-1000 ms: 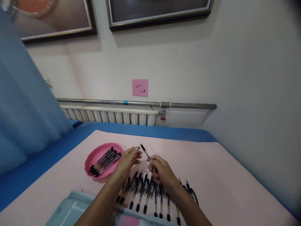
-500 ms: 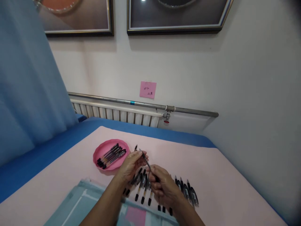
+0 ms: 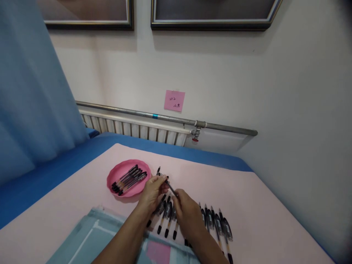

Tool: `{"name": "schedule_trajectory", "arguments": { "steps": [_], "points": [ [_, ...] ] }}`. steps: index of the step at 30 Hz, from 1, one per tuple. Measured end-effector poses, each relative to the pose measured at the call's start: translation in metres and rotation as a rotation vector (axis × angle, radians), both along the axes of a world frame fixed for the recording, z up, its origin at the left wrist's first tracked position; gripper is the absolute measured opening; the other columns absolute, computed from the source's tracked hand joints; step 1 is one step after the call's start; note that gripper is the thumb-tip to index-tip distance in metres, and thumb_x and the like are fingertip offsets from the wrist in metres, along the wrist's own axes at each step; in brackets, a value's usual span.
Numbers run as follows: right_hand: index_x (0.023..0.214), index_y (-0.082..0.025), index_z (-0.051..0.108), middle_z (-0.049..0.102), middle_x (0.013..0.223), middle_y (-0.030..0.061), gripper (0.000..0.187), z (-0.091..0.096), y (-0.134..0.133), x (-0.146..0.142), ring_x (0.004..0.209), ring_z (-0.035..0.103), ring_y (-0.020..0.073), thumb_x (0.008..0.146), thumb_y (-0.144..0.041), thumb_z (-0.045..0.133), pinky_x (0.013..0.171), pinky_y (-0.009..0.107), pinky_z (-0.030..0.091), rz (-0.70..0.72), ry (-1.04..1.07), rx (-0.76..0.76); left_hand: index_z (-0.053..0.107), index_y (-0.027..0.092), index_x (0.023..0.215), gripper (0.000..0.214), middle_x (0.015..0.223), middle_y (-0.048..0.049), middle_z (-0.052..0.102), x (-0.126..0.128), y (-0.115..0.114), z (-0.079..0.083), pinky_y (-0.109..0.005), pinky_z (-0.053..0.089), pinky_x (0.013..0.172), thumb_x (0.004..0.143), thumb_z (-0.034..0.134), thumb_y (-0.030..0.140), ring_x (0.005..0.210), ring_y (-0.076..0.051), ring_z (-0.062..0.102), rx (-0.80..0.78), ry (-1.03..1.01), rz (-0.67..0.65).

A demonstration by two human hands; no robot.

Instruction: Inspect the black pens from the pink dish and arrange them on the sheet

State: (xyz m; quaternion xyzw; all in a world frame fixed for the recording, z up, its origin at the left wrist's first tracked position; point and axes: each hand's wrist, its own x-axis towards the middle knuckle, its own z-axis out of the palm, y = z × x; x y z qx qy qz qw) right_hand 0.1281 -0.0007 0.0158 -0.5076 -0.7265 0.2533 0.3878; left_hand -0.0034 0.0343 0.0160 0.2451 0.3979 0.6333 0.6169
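Between both hands a slim dark pen [image 3: 171,188] slants down to the right. My left hand [image 3: 154,190] pinches its upper end between thumb and fingers. My right hand [image 3: 189,211] is closed around the lower end, its back toward me, so that end is hidden. Below the hands lie several pens [image 3: 167,216] with loose black caps beside them, partly covered by my right hand. More pens and clear-black caps [image 3: 218,222] lie in a row to the right. A pink dish [image 3: 110,175] on the left holds several capped pens [image 3: 129,179].
A pale pink sheet [image 3: 264,205] covers the blue bed or table [image 3: 220,159]. A teal zip pouch [image 3: 85,234] lies at the front, under my left forearm. Behind are a radiator [image 3: 132,130] and a metal pipe [image 3: 231,128]; a blue curtain [image 3: 30,91] hangs at left.
My right hand has turned over so its back faces up, closing further along the pen. My left hand keeps its pinch at nearly the same spot. The view has tilted slightly down.
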Motion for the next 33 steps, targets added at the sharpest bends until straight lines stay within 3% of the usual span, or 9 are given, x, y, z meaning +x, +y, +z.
{"name": "schedule_trajectory", "arguments": {
  "steps": [2,6,8,13,23,33],
  "points": [
    [0.08,-0.021,0.054,0.054,0.063,0.0003,0.024,0.002,0.001,-0.001,0.056,0.048,0.014,0.079,-0.044,0.048,0.054,0.025,0.036,0.014,0.144,-0.186,0.062,0.011,0.066,0.029,0.058,-0.0003,0.061,0.001,-0.001,0.0,-0.018,0.041,0.05,0.055,0.076,0.034,0.051,-0.007,0.055,0.015,0.011,-0.013],
    [0.083,-0.02,0.049,0.045,0.055,-0.0052,0.035,0.01,0.001,-0.003,0.036,0.029,0.0061,0.078,-0.054,0.042,0.035,0.018,0.022,0.108,0.6,-0.769,0.064,0.01,0.069,0.028,0.063,-0.0026,0.063,0.003,-0.004,0.001,-0.019,0.041,0.051,0.06,0.073,0.035,0.05,-0.007,0.054,0.085,0.027,-0.095],
    [0.082,-0.02,0.048,0.043,0.055,-0.0072,0.031,0.013,0.0,-0.004,0.035,0.022,0.0031,0.074,-0.05,0.048,0.034,0.015,0.016,0.141,0.73,-0.877,0.065,0.009,0.07,0.029,0.065,-0.004,0.063,0.004,-0.006,0.001,-0.02,0.04,0.051,0.061,0.072,0.035,0.05,-0.007,0.053,0.105,0.027,-0.122],
    [0.078,-0.02,0.046,0.035,0.051,-0.0095,0.026,0.015,-0.004,-0.012,0.034,0.016,0.0022,0.076,-0.046,0.046,0.035,0.015,0.009,0.106,0.667,-0.757,0.065,0.01,0.071,0.027,0.065,-0.0037,0.063,0.002,-0.006,0.003,-0.019,0.042,0.052,0.06,0.073,0.033,0.056,-0.009,0.055,0.097,0.009,-0.079],
    [0.069,-0.021,0.047,0.039,0.054,-0.0038,0.023,0.007,0.004,-0.016,0.05,0.038,0.0111,0.083,-0.035,0.037,0.046,0.022,0.027,0.108,0.234,-0.337,0.063,0.01,0.065,0.027,0.057,-0.0008,0.06,0.0,-0.009,0.015,-0.018,0.04,0.046,0.054,0.075,0.032,0.047,-0.006,0.05,0.053,-0.009,0.023],
    [0.067,-0.021,0.045,0.045,0.058,-0.0022,0.025,0.015,-0.003,-0.02,0.055,0.042,0.0127,0.085,-0.032,0.033,0.055,0.024,0.031,0.08,0.142,-0.236,0.06,0.011,0.062,0.029,0.055,0.0005,0.057,-0.004,-0.008,0.014,-0.02,0.041,0.047,0.057,0.073,0.036,0.046,-0.007,0.05,0.079,0.078,0.026]
  ]
}}
